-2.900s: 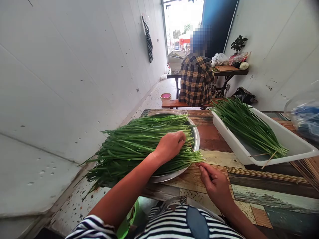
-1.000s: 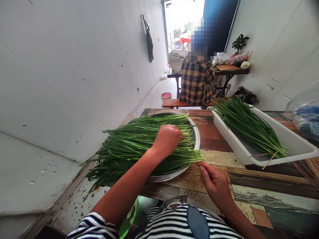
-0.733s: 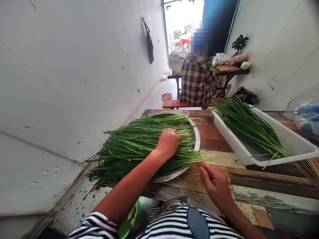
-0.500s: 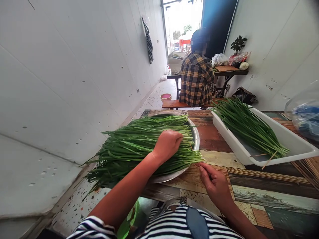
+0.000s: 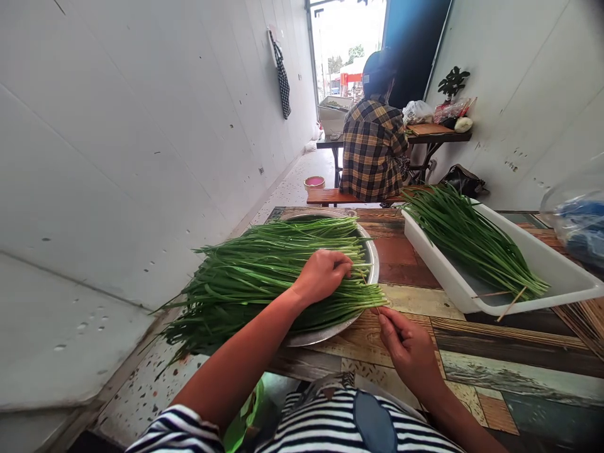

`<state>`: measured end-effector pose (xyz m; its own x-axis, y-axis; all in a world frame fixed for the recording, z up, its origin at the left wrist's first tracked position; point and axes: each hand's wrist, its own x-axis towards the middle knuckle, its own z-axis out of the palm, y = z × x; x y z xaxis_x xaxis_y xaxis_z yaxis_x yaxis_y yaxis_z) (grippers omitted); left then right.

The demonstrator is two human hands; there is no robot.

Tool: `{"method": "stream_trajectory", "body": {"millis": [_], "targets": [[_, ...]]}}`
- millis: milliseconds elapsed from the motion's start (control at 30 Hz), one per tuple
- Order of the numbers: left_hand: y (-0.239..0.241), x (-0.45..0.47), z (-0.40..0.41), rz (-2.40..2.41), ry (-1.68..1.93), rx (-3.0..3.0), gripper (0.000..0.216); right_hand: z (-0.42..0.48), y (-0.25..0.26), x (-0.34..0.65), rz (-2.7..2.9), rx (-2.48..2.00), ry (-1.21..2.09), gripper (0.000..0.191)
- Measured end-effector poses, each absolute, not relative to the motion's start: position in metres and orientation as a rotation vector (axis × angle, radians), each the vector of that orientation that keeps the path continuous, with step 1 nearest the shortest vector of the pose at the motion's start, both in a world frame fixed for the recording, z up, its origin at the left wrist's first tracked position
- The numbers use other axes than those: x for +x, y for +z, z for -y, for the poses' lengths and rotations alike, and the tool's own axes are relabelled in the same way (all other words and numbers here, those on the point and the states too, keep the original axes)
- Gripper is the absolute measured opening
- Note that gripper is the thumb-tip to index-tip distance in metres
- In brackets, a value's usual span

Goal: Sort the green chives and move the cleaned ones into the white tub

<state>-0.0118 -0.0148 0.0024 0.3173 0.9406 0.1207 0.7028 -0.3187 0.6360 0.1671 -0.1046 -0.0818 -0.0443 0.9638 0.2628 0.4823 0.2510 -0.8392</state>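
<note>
A thick spread of garlic chives (image 5: 245,270) lies across a round metal basin (image 5: 374,261), leaves hanging over its left side and pale stem ends pointing right. My left hand (image 5: 323,275) rests over the stems, its thumb and fingers pinched on some chives near their cut ends. By the basin's right rim, my right hand (image 5: 409,346) pinches a thin bamboo skewer (image 5: 363,276), which runs behind the nearest stem ends and is mostly hidden. Inside a white plastic tray (image 5: 434,264) to the right lie more chives (image 5: 486,245), with thin skewers through their stem ends.
Loose bamboo skewers (image 5: 582,327) lie on the patchwork wooden table (image 5: 495,371) beside the tray. A clear plastic bag with something blue (image 5: 585,220) is at the right edge. Ahead, a person in a plaid shirt (image 5: 372,148) sits on a bench (image 5: 325,196), facing away.
My left hand has shifted slightly right and down toward the stem ends. My right hand stays almost in place with the skewer.
</note>
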Motion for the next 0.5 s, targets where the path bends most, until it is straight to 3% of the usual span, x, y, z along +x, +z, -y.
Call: {"method": "stream_trajectory", "body": {"millis": [500], "targets": [[-0.008,-0.013,0.011,-1.418,0.718,2.021,0.024,0.106,-0.081,0.167,1.679,-1.356,0.66,0.034]]}}
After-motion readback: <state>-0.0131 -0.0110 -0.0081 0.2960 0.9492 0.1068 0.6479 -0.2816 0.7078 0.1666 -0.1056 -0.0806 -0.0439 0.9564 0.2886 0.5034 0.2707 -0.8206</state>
